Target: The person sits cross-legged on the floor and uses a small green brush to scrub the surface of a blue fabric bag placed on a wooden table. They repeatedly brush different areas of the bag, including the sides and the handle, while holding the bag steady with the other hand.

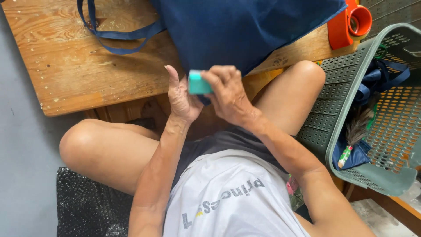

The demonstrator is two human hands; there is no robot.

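- one small teal block (198, 82), pinched in the right hand (228, 94) fingers above the lap;
- left hand (182, 98) loosely spread, touching the block;
- one navy bag (245, 30) on one wooden table (79, 66);
- one green basket (372, 114) alongside.

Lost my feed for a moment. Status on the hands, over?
Right hand pinching small teal block. Left hand open beside it, fingers raised. Navy cloth bag on wooden table just behind; green basket off to the right.
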